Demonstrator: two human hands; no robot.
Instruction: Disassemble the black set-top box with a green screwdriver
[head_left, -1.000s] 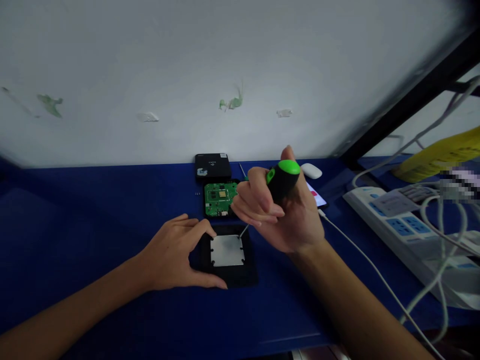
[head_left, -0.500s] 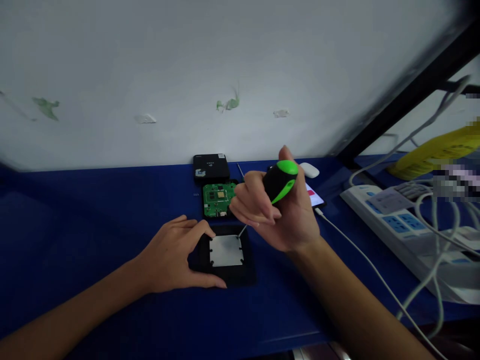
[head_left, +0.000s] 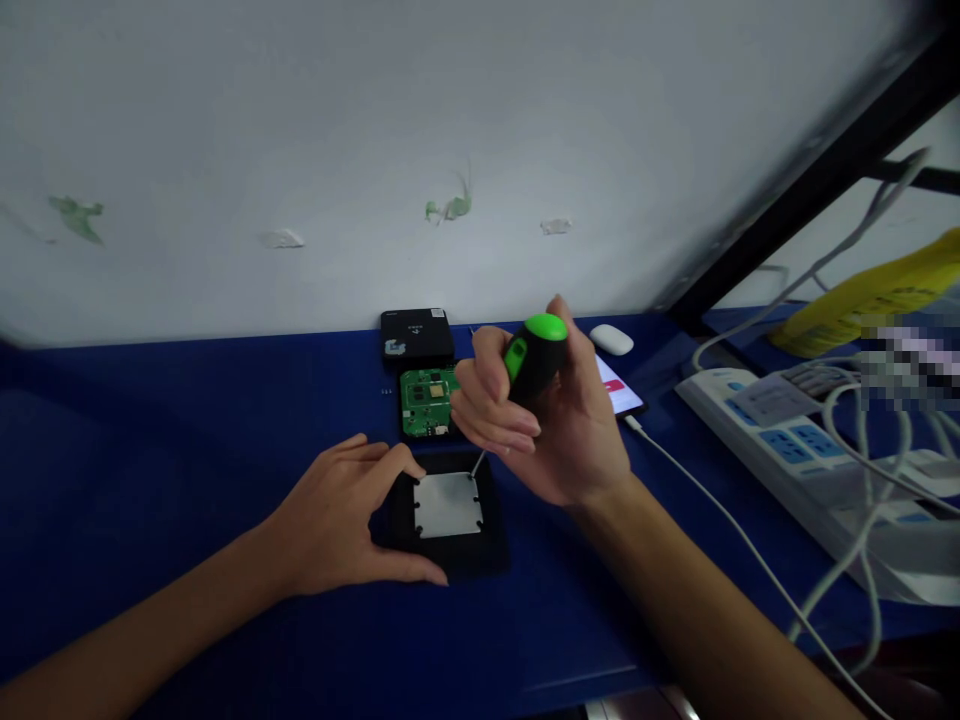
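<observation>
My right hand (head_left: pixel 540 410) is closed around the black and green handle of a screwdriver (head_left: pixel 546 345). Its thin shaft slants down to the upper right corner of a silver metal plate (head_left: pixel 448 505). That plate lies in a black square case part (head_left: pixel 491 545), with small dark notches along its edges. My left hand (head_left: pixel 345 515) grips the case part's left side, index finger at the plate's upper left corner and thumb along the lower edge. Just behind, a green circuit board (head_left: pixel 427 398) sits in a black shell, partly covered by my right fingers.
A black box (head_left: pixel 416 337) stands by the wall, and tiny screws (head_left: pixel 386 391) lie left of the board. On the right are a white mouse (head_left: pixel 611 340), a lit phone (head_left: pixel 621 388), a charging cable, a power strip (head_left: pixel 799 445) and a yellow item (head_left: pixel 862 305).
The screwdriver handle has turned in my right hand, its green stripe now facing left. Its tip stays at the same plate corner. The whole view has shifted slightly.
</observation>
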